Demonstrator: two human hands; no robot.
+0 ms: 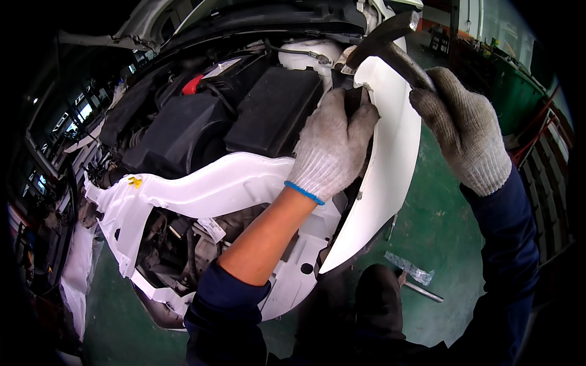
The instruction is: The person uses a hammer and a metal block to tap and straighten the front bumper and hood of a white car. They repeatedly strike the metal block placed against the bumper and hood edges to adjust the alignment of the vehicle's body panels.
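Note:
My right hand, in a grey knit glove, is closed round the handle of a hammer, whose head is raised just above the top of the white fender. My left hand, gloved with a blue cuff, is closed at the fender's inner edge beside the engine bay, around something dark that I cannot make out. Below it lies a white front body panel with a yellow clip. Black engine covers, a red part and a white reservoir sit behind.
The raised hood spans the back. On the green floor lie a metal bar and a clear plastic bag near my legs. A green bin and red rack stand at the right; parts in plastic wrap stand at the left.

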